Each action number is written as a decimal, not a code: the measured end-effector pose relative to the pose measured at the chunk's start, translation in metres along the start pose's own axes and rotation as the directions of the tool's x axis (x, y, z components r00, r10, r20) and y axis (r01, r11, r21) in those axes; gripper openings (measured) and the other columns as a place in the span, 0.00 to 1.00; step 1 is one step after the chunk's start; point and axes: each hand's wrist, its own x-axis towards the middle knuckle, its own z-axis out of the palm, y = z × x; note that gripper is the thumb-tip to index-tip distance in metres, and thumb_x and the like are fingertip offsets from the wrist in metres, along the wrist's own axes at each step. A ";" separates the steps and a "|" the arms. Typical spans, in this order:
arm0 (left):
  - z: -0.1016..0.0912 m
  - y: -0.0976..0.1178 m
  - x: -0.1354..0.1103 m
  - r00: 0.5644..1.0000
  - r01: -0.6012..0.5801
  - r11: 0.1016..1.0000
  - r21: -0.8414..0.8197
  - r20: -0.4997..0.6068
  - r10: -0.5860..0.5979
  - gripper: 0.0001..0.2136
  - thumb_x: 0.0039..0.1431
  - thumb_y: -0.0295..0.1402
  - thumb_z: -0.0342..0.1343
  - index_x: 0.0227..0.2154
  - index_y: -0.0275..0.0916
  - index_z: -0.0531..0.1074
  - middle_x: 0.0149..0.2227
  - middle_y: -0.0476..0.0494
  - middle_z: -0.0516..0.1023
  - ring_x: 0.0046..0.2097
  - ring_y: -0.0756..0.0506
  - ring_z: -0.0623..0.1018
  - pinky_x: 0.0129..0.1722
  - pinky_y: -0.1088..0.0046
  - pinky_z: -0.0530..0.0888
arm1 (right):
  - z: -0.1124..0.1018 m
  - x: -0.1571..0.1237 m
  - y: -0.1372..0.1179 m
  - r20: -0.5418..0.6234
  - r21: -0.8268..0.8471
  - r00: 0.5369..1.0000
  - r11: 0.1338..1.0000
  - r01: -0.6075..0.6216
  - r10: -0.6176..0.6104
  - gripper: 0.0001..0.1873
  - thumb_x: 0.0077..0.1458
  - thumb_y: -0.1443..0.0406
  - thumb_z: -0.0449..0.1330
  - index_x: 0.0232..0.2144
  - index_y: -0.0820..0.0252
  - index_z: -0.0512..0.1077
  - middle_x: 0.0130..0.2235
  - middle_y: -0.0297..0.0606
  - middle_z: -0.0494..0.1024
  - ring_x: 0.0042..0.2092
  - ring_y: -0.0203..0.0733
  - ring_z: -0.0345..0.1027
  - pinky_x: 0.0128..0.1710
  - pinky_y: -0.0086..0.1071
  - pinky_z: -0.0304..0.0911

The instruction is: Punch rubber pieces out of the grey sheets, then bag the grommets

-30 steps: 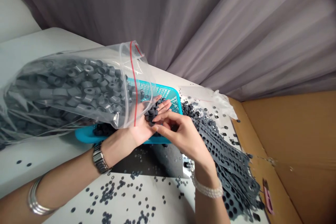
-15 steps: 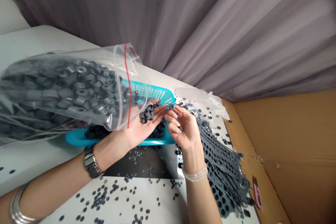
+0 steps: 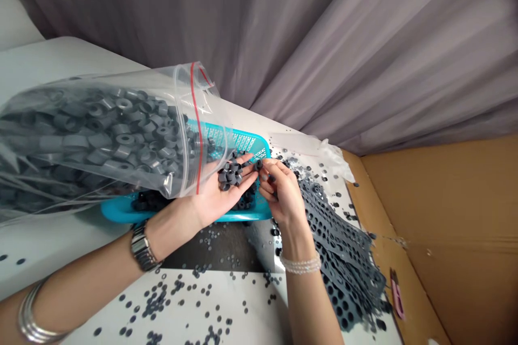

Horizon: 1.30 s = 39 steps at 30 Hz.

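My left hand (image 3: 212,202) lies palm up above the blue basket (image 3: 121,212), fingers stretched, cradling a small heap of grey rubber rings (image 3: 230,175). At its fingertips, my right hand (image 3: 289,197) pinches a single grey ring (image 3: 258,165) between thumb and finger; its other fingers are curled. Overlapping the left palm is the mouth of a clear zip bag (image 3: 178,140) with a red strip, bulging with similar rings. More dark rings lie in the basket, partly hidden by the bag and my left arm.
Perforated grey rubber sheets (image 3: 343,248) are piled right of my right arm. Small dark discs (image 3: 156,299) litter the white table (image 3: 97,285). Pink-handled snips (image 3: 397,296) rest on cardboard (image 3: 437,215) at the right. A grey curtain (image 3: 243,27) hangs behind.
My right hand has shifted slightly left, with its fingers drawn closer together. The ring in its pinch now sits right against the left fingertips. My left hand stays nearly in place under its rings.
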 end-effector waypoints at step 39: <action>0.001 0.002 0.001 1.000 0.004 0.998 0.061 -0.022 -0.003 0.18 0.63 0.25 0.41 0.51 0.32 0.70 0.43 0.33 0.79 0.46 0.40 0.78 0.43 0.63 0.77 | -0.005 -0.006 -0.011 0.250 -0.746 0.937 0.568 0.347 -0.244 0.08 0.54 0.63 0.61 0.36 0.59 0.78 0.27 0.32 0.71 0.27 0.33 0.55 0.28 0.29 0.54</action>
